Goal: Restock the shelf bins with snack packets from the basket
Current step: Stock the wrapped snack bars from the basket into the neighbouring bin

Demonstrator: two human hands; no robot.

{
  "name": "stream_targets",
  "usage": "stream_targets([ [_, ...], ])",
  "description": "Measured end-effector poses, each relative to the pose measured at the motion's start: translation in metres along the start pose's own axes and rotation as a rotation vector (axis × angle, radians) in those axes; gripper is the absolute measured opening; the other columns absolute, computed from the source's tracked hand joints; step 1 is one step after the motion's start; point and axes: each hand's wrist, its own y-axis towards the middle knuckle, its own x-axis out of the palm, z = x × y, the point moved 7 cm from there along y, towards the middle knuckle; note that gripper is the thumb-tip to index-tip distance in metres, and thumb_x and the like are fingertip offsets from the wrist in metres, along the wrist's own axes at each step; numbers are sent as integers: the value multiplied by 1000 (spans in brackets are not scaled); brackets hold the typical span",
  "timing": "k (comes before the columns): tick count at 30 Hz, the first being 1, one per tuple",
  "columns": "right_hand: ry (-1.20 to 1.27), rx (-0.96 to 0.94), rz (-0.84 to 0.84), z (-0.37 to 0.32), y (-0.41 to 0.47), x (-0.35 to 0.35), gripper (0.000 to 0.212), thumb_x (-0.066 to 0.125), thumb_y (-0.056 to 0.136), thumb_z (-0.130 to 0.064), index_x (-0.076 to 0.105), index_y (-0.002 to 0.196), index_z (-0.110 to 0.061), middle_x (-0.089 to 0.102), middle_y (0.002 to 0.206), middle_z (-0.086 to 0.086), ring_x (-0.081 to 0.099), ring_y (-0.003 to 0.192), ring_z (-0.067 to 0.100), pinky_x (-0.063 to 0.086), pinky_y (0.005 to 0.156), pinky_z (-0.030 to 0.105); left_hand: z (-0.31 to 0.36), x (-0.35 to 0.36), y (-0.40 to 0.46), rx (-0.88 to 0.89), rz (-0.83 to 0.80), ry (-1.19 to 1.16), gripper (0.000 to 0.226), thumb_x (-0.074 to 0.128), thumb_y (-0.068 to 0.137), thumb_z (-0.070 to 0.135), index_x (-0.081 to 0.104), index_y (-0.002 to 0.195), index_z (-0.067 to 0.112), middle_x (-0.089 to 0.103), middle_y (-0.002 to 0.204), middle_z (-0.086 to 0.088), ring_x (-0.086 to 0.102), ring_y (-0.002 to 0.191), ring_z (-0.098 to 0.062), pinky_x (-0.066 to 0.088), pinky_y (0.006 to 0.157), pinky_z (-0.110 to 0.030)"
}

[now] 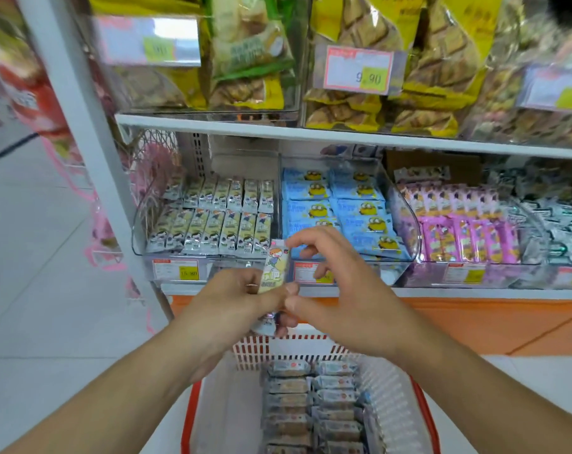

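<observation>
My left hand [232,299] grips a pale yellow snack packet [274,270] with a cartoon figure, held upright in front of the shelf. My right hand [337,290] is beside it, thumb touching the packet's lower part near my left fingers, the other fingers loosely curled above it. Just behind stands the clear left bin [140,237], filled with two rows of matching packets [212,221]. Below my arms is the red and white basket [310,348], with two columns of wrapped packets [310,404] inside.
A clear bin of blue cartoon packets [340,208] sits beside the left bin, then one of purple packets [458,221]. The shelf above holds bins of yellow bagged pastries [392,60]. A white shelf post [88,126] rises at left. Orange base panel [474,322] runs below.
</observation>
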Motion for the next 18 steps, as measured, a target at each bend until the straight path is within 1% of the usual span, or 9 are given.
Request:
stream_targets([
  [3, -103, -4, -81, 0, 5, 17, 71, 85, 79, -43, 46, 139, -39, 35, 141, -27, 38, 137, -1, 39, 105, 20, -3, -5, 6, -3, 21, 26, 35, 87, 77, 44, 76, 89, 13, 78, 88, -14, 75, 89, -37, 57, 93, -54],
  [5, -102, 1, -49, 1, 11, 22, 71, 87, 77, -43, 46, 134, -40, 36, 137, -29, 40, 134, -3, 42, 104, 24, -6, -8, 9, 0, 27, 36, 22, 87, 80, 41, 76, 76, 21, 75, 74, -3, 74, 76, -25, 59, 80, -41],
  [6, -93, 10, -29, 1, 14, 23, 68, 86, 77, -42, 46, 131, -41, 38, 134, -29, 42, 131, -3, 44, 102, 26, -5, -10, 10, 1, 32, 36, 22, 84, 84, 38, 74, 75, 21, 73, 70, 0, 71, 71, -20, 56, 72, -35],
  [8, -64, 21, 6, 0, 18, 24, 62, 86, 78, -40, 47, 126, -40, 42, 129, -26, 46, 126, 0, 46, 97, 27, -3, -15, 10, -13, 24, 43, 30, 79, 88, 39, 71, 92, 10, 77, 80, -3, 74, 75, -20, 55, 67, -30],
  [10, -34, 27, 35, -2, 23, 27, 63, 87, 77, -38, 48, 125, -39, 45, 125, -23, 50, 122, 3, 48, 96, 28, -5, -25, 13, -53, 22, 10, 48, 76, 89, 45, 68, 108, 1, 78, 99, -13, 76, 89, -25, 61, 73, -33],
  [12, -27, 56, 45, -3, 28, 30, 68, 90, 74, -42, 46, 127, -46, 50, 123, -23, 55, 116, 3, 50, 94, 29, -6, -42, 16, -107, 45, -30, 48, 75, 87, 54, 74, 110, 11, 76, 109, -14, 76, 95, -26, 63, 80, -39],
  [14, -3, 80, 48, -5, 38, 35, 73, 92, 72, -44, 45, 128, -50, 54, 120, -22, 59, 110, 2, 52, 92, 28, -4, -61, 18, -136, 60, -38, 53, 73, 82, 65, 75, 110, 20, 77, 110, -9, 76, 98, -26, 62, 86, -46],
  [16, -15, 75, 57, -11, 55, 38, 73, 92, 73, -45, 44, 128, -51, 55, 120, -22, 60, 107, 0, 52, 88, 23, 9, -86, 17, -55, 103, 150, 47, 61, 90, 68, 73, 111, 27, 77, 106, 4, 74, 100, -16, 59, 90, -43],
  [18, -54, 79, 57, -17, 83, 43, 71, 89, 75, -48, 43, 129, -50, 52, 120, -25, 58, 106, -4, 48, 81, 16, 27, -119, 12, 97, 240, 567, 39, 46, 100, 61, 67, 112, 31, 72, 105, 14, 66, 98, -6, 52, 88, -32],
])
